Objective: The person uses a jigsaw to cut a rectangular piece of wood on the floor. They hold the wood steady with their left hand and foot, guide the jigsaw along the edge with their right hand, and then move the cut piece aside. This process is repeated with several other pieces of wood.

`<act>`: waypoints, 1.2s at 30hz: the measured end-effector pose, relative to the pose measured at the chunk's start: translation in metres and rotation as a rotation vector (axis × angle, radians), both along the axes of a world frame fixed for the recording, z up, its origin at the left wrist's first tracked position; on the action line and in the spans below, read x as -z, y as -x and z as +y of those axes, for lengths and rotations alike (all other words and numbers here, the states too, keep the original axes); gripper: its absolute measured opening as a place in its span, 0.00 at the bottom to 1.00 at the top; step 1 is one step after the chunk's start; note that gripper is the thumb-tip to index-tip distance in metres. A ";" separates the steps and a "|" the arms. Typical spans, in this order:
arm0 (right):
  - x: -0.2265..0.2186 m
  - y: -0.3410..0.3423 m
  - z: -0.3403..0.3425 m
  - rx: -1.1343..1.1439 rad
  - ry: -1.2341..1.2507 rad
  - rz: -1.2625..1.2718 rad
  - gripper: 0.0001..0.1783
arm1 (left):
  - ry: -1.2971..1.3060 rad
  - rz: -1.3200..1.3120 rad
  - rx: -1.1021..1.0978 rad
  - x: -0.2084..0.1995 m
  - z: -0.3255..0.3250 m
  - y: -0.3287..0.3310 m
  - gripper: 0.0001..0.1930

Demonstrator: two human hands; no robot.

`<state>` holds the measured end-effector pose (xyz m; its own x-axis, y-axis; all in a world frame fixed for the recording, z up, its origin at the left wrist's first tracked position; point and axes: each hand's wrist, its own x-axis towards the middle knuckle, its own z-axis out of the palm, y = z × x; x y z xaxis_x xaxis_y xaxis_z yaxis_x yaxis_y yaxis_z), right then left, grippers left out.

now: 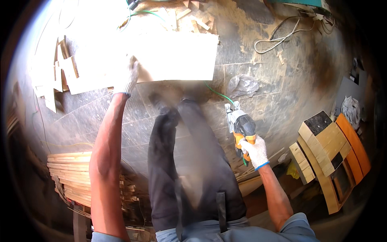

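A white board (181, 58) lies across the floor in front of my feet, its left part washed out by glare. My left hand (130, 74), in a pale work glove, is on the board near its close edge. Its fingers look stretched out over the surface, though the bright light blurs them. Off to the right of my legs, my gloved right hand (256, 151) is wrapped round the handle of an orange and black jigsaw (245, 126). The saw's metal base plate faces left, apart from the board. A green cord (219, 93) shows between the saw and the board.
Wood offcuts (203, 24) lie beyond the board, and more scraps (64, 68) at its left. A crumpled plastic bag (243, 85) and a looped cable (278, 42) are on the dusty floor. Stacked wood strips (72, 173) stand near left; wooden panels (328, 149) at right.
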<state>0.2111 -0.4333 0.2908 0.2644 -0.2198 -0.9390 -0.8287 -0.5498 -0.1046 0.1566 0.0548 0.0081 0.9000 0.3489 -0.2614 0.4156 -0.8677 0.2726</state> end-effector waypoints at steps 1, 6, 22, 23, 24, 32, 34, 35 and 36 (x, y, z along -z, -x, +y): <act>-0.007 -0.008 0.003 -0.033 0.005 0.007 0.11 | -0.097 0.037 0.044 -0.009 -0.005 0.013 0.24; -0.032 -0.062 0.039 -0.384 -0.047 -0.088 0.15 | 0.049 0.176 0.067 -0.026 0.020 0.023 0.25; 0.029 -0.222 0.184 -1.590 -0.349 -0.304 0.19 | 0.356 0.181 -0.162 -0.051 0.035 0.021 0.21; 0.031 -0.224 0.194 -1.627 -0.345 -0.287 0.18 | 0.374 0.133 -0.192 -0.052 0.034 0.023 0.21; 0.032 -0.227 0.202 -1.666 -0.349 -0.266 0.18 | 0.378 0.119 -0.213 -0.049 0.035 0.026 0.21; 0.041 -0.239 0.199 -2.005 -0.401 -0.245 0.16 | 0.007 -0.037 -0.585 -0.020 0.067 0.067 0.20; 0.040 -0.239 0.196 -2.062 -0.437 -0.288 0.16 | 0.131 0.209 -0.650 -0.038 0.080 0.066 0.21; 0.040 -0.240 0.200 -2.108 -0.470 -0.311 0.15 | 0.012 0.006 -0.688 -0.025 0.074 0.081 0.23; 0.035 -0.242 0.205 -2.125 -0.481 -0.309 0.14 | 0.007 -0.123 -0.791 -0.012 0.071 0.093 0.25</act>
<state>0.4528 -0.2286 0.2561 -0.1619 0.6845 -0.7109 0.8578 -0.2585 -0.4443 0.0637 0.1255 0.0197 0.4091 0.8943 -0.1812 0.8736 -0.3265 0.3609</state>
